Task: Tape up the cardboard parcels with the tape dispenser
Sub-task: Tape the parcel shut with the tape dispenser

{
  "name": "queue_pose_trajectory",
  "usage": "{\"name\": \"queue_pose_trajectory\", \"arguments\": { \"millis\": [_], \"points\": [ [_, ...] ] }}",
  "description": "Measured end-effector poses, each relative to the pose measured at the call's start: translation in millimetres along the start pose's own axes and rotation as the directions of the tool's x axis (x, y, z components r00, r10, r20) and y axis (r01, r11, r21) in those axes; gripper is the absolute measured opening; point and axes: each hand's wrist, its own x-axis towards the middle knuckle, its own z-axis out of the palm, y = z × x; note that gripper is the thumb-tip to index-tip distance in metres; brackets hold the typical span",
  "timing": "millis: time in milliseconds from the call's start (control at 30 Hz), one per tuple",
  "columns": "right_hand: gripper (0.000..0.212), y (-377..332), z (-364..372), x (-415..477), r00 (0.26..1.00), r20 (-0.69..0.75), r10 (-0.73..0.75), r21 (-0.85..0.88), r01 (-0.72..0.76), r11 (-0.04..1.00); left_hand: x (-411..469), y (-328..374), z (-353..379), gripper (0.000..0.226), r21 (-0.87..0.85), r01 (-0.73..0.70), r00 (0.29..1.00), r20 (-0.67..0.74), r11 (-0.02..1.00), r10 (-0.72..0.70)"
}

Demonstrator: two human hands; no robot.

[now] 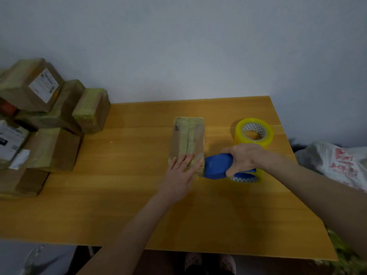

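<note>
A small cardboard parcel (187,137) lies lengthwise in the middle of the wooden table (123,195), with yellowish tape along its top seam. My left hand (181,173) presses flat on the parcel's near end, fingers straight. My right hand (244,158) grips the blue tape dispenser (215,165), whose front end sits against the parcel's near right corner. The dispenser's yellow tape roll (246,178) shows beneath my wrist.
A spare roll of yellow tape (254,133) stands behind my right hand. Several taped cardboard parcels (49,124) are stacked at the table's left end. A white plastic bag (337,161) lies off the right edge. A wall stands behind the table.
</note>
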Motion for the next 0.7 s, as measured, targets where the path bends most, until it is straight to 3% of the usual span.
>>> {"name": "queue_pose_trajectory", "arguments": {
  "millis": [200, 433, 467, 533, 567, 633, 700],
  "points": [
    [0.052, -16, -24, 6, 0.997, 0.028, 0.065, -0.082, -0.063, 0.995, -1, 0, 3, 0.06, -0.001, -0.005, 1.0, -0.014, 1.0, 0.005],
    [0.055, -1, -20, -6, 0.971, -0.082, 0.226, -0.204, -0.238, 0.95, -1, -1, 1, 0.061, -0.003, 0.002, 1.0, 0.008, 1.0, -0.002],
    [0.055, 8, -17, -11, 0.963, -0.105, 0.25, -0.137, -0.263, 0.955, -1, -1, 0, 0.061, -0.001, 0.005, 1.0, 0.007, 1.0, -0.005],
    [0.053, 28, -11, -23, 0.947, -0.148, 0.285, 0.216, -0.251, 0.944, 0, 0, -2, 0.058, -0.012, 0.004, 1.0, 0.003, 1.0, -0.004],
    [0.049, 35, -5, -28, 0.938, -0.16, 0.306, 0.437, -0.21, 0.874, 0, 1, -3, 0.057, -0.019, 0.005, 1.0, 0.003, 1.0, -0.005],
    [0.04, 38, 14, -35, 0.925, -0.121, 0.36, 0.783, -0.134, 0.608, 0, 3, -6, 0.057, -0.014, 0.022, 1.0, 0.014, 1.0, -0.022],
    [0.04, 34, 40, -34, 0.905, 0.001, 0.425, 0.94, -0.146, 0.308, 1, 4, -10, 0.059, -0.008, 0.038, 0.998, 0.043, 0.999, -0.037]
  ]
}}
